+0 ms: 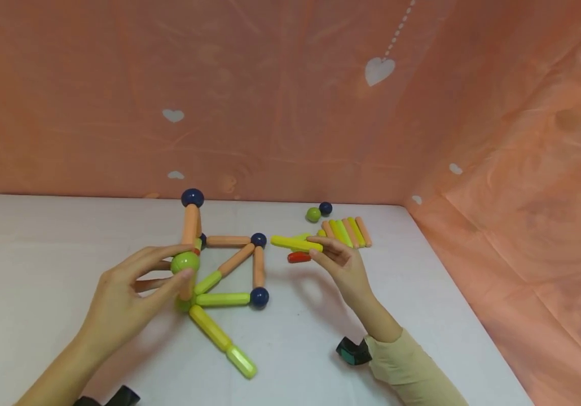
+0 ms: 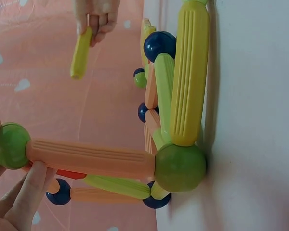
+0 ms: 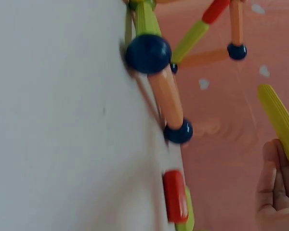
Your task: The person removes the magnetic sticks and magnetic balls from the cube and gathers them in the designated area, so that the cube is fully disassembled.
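Note:
My left hand [image 1: 128,293] grips a green ball [image 1: 185,263] between thumb and fingers. That ball tops an upright orange rod [image 2: 91,158], which rises from another green ball [image 2: 180,167] at the frame's front left corner. Orange and green rods with blue balls [image 1: 259,297] form a flat square, crossed by a diagonal. A yellow rod [image 1: 210,328] with a short lime piece [image 1: 241,361] runs from the lower green ball toward the front. To the right, my right hand [image 1: 346,273] pinches a loose yellow rod [image 1: 290,243] near one end, raised above the table.
A red short rod [image 1: 299,257] lies beyond the right hand. Farther back, several rods [image 1: 352,231] lie side by side, with a loose green ball [image 1: 313,214] and blue ball [image 1: 325,208] close by. An orange curtain [image 1: 280,113] hangs behind the white table [image 1: 300,361].

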The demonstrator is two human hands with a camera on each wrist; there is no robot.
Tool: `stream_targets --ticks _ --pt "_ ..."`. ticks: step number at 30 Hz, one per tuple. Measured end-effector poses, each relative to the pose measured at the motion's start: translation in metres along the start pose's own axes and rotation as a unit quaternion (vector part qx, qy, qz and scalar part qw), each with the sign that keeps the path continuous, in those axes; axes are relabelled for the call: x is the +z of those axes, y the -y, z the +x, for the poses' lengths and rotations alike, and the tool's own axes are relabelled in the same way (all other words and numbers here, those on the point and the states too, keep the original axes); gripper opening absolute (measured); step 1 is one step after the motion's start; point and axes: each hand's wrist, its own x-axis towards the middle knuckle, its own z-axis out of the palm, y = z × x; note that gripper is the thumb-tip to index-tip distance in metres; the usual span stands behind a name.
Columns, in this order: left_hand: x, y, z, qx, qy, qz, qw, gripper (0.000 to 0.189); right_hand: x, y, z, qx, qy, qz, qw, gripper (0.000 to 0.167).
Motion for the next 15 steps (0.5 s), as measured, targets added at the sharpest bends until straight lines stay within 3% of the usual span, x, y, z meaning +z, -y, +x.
stream_targets --ticks 7,15 --pt "-0.005 0.003 -0.001 -0.009 0.000 -0.001 1.0000 0.038 -0.025 -0.012 0.007 0.033 -0.077 -0.020 0.9963 0.032" --pt "-0.008 0.005 -0.001 -0.012 0.004 -0.013 0.9998 0.038 -0.052 -0.022 0.015 0.076 -0.167 -0.029 0.9826 0.037"
